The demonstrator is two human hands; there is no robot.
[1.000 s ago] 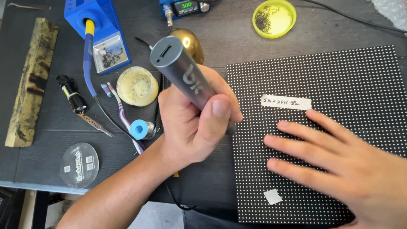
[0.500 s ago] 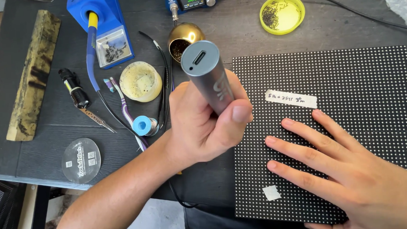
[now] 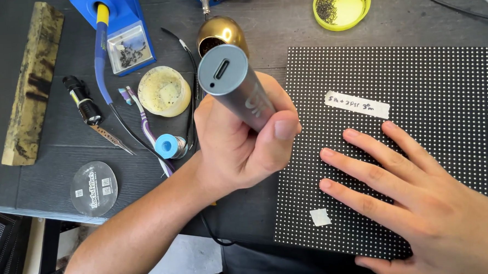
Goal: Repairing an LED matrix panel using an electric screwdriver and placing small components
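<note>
My left hand (image 3: 239,145) grips a grey cylindrical tool (image 3: 231,81) held upright and tilted, its port end facing the camera. Its lower tip is hidden behind my fingers, near the left edge of a black dotted LED panel (image 3: 444,84). My right hand (image 3: 416,195) lies flat with fingers spread on the panel's lower right part. A white paper label (image 3: 358,104) is stuck on the panel above my fingers, and a small white square of tape (image 3: 320,217) sits near its lower edge.
A blue soldering iron stand (image 3: 119,28), brass tip-cleaner pot (image 3: 223,34), round yellowish dish (image 3: 164,91), solder spool (image 3: 168,146), toothbrush (image 3: 145,125), small flashlight (image 3: 82,100), tweezers (image 3: 112,138), wooden block (image 3: 32,80), yellow lid (image 3: 342,5) and clear round disc (image 3: 94,188) lie on the dark table.
My left hand has tilted the grey tool more upright and shifted it right, toward the panel's left edge. My right hand stays flat on the panel.
</note>
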